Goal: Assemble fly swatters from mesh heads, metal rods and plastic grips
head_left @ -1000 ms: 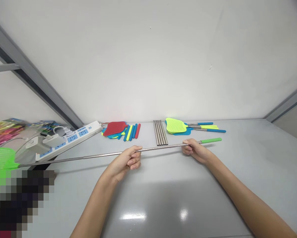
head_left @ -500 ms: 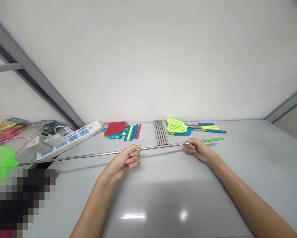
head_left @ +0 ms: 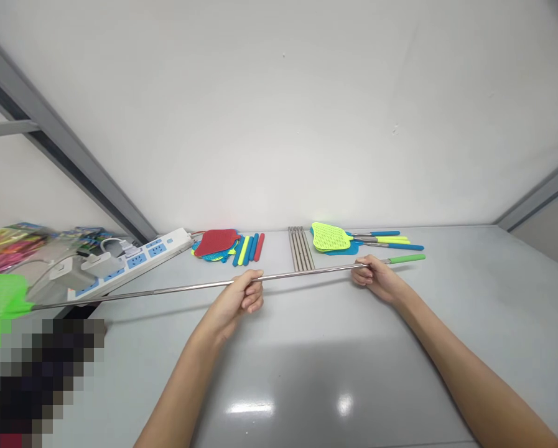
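A telescopic fly swatter (head_left: 302, 274) stretches across the view, its thin metal rod drawn out long. Its green mesh head (head_left: 3, 295) is at the far left, cut off by the frame edge and partly pixelated. At the other end is a green grip (head_left: 408, 259). My left hand (head_left: 244, 295) is closed round the middle of the rod. Close to the green grip, my right hand (head_left: 372, 275) pinches the rod. Behind the rod, several bare metal rods (head_left: 301, 249) lie side by side on the grey table (head_left: 306, 367).
Swatter heads, a red one (head_left: 217, 242) on top, lie beside several coloured grips (head_left: 248, 249). Swatters with a yellow head (head_left: 331, 238) uppermost are stacked at right. A white power strip (head_left: 143, 261) with plugged adapters and plastic-wrapped packets (head_left: 15, 246) occupy the left. A wall stands behind.
My right hand has shifted slightly right and up along with the green grip, and the rod has slid a little. My left hand stays almost in place, still closed on it.
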